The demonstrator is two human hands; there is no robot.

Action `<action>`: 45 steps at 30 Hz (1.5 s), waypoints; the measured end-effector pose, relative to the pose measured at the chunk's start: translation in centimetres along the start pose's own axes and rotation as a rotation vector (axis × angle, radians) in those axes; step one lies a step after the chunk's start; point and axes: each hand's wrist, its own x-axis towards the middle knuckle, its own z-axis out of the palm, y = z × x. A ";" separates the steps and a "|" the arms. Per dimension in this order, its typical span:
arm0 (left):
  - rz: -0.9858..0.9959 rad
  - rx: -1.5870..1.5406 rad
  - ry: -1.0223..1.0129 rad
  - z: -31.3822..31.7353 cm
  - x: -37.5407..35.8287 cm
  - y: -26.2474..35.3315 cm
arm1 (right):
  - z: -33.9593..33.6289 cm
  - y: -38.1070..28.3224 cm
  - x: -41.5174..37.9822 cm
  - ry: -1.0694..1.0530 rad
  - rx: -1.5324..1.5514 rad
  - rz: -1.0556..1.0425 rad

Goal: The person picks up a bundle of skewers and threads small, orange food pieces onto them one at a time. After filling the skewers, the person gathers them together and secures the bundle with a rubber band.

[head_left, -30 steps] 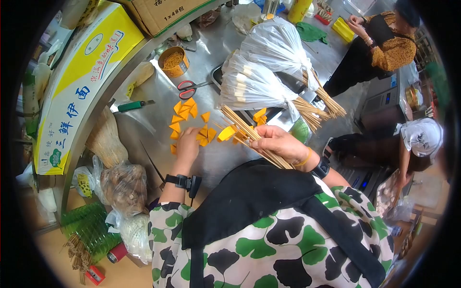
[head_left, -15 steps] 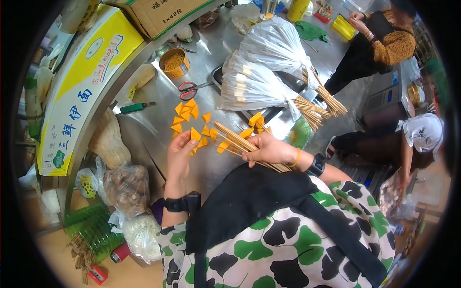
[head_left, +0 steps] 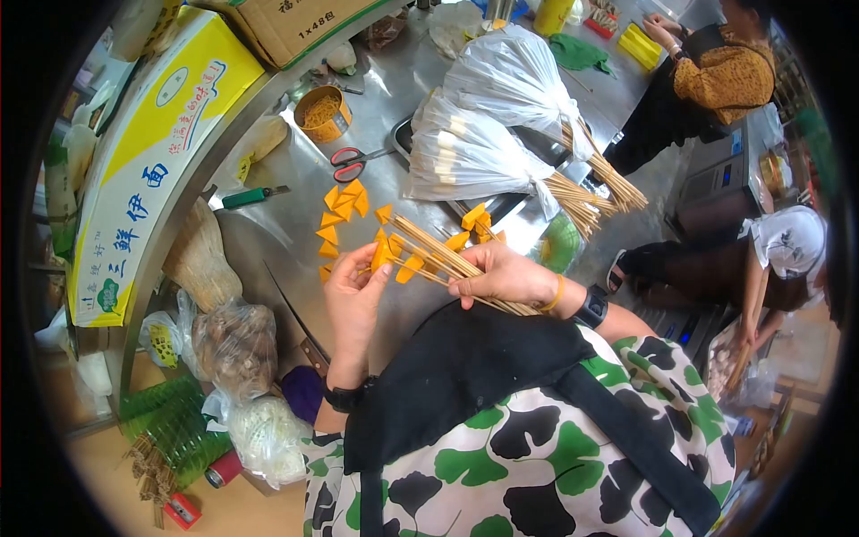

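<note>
- Left hand is up over the steel table, fingers pinching an orange piece right at the tips of the skewers.
- Right hand is clenched round that bundle of skewers, which fans out toward the left hand; a few orange pieces already sit threaded along the sticks.
- On the table just beyond the hands lies a loose pile of more orange triangles, some touching each other.
- Scissors with red handles rest past the pile, and a round tin stands further back, near the table's edge.
- A green-handled cutter lies to the left of the pile, apart from it.
- Two white bags of skewers lie across a dark tray, their stick ends poking out to the right.
- A yellow box runs along the left side of the table, with a cardboard carton above it.
- Off to the right, one person in a patterned orange top stands at the far end of the table; another in a white cap bends low nearby.
</note>
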 end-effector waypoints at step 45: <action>0.142 1.145 -0.103 -3.7 3.2 -9.6 | -0.2 -1.5 -0.6 0.005 0.038 -0.002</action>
